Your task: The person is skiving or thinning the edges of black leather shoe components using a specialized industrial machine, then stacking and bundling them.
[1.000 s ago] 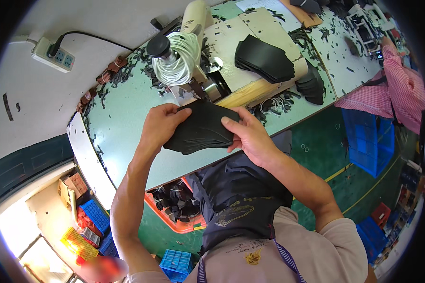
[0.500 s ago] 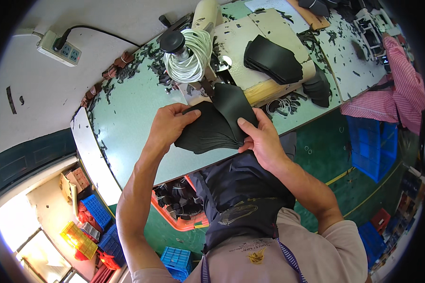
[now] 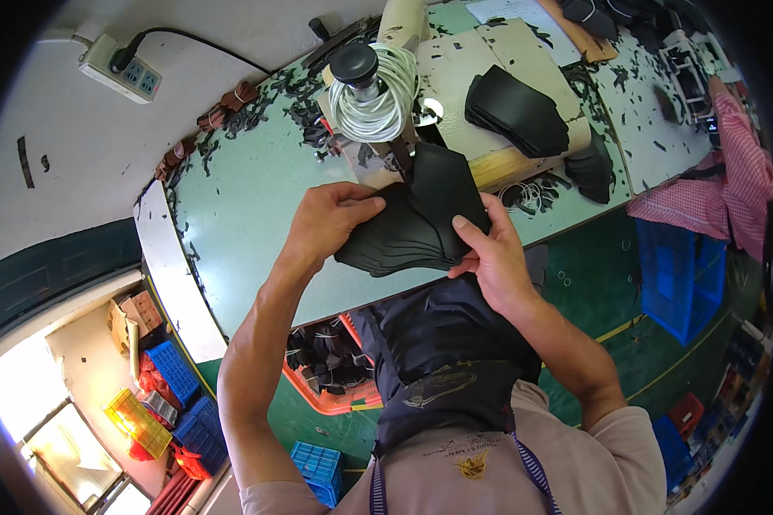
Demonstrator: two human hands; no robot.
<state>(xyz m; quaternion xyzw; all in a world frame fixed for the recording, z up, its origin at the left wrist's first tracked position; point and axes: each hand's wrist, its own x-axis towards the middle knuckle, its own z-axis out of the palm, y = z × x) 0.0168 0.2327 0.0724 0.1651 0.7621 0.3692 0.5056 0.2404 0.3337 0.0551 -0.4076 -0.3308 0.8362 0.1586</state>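
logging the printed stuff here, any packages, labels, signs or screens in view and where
Cardboard box: brown, open, on the floor at lower left, beside the table end.
Printed emblem: small, yellow, on the pale shirt front at the bottom edge.
No signs or screens can be made out.

machine [image 3: 378, 163] base hidden behind black pieces [image 3: 421, 219], pink cloth [image 3: 730, 172] cut off

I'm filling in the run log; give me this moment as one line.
left hand: grips fanned black pieces | right hand: grips same stack | over green table | machine behind
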